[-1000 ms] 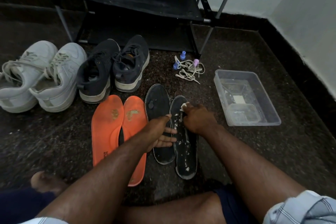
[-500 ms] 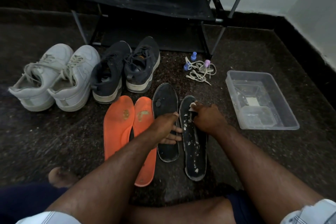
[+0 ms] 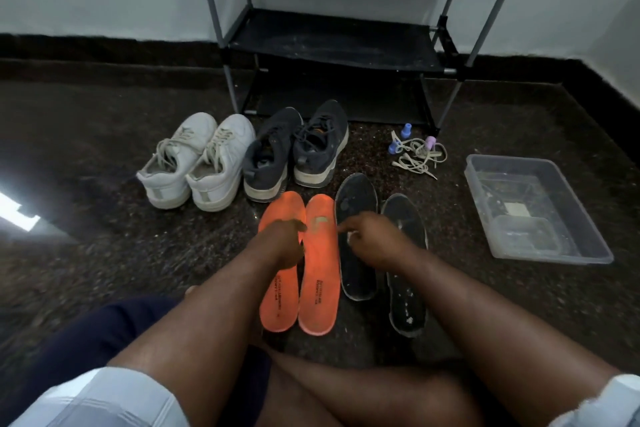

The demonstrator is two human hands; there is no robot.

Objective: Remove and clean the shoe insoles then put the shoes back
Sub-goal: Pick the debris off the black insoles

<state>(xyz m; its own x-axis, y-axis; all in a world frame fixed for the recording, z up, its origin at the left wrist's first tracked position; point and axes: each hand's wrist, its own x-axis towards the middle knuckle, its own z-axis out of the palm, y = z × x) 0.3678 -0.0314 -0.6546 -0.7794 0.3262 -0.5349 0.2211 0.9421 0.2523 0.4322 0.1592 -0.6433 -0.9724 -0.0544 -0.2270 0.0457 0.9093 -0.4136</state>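
Two orange insoles lie side by side on the floor, the left orange insole (image 3: 278, 291) and the right orange insole (image 3: 321, 282). My left hand (image 3: 282, 243) rests on the left one, fingers curled over its inner edge. To the right lie two black insoles: one black insole (image 3: 356, 201) and a speckled black insole (image 3: 406, 291) with white flecks. My right hand (image 3: 375, 239) hovers over the black pair, closed on a small white wipe (image 3: 349, 236). Behind stand the white shoes (image 3: 197, 163) and the dark shoes (image 3: 298, 149).
A black shoe rack (image 3: 332, 42) stands against the wall. Loose laces (image 3: 417, 158) and small purple bottles (image 3: 406, 131) lie by its right leg. A clear plastic tub (image 3: 585, 236) with water sits at the right. My bent legs fill the foreground.
My left hand left the black insole and moved left onto the orange insoles. My right hand lifted off the speckled black insole and shifted left. The camera tilted up and the view widened.
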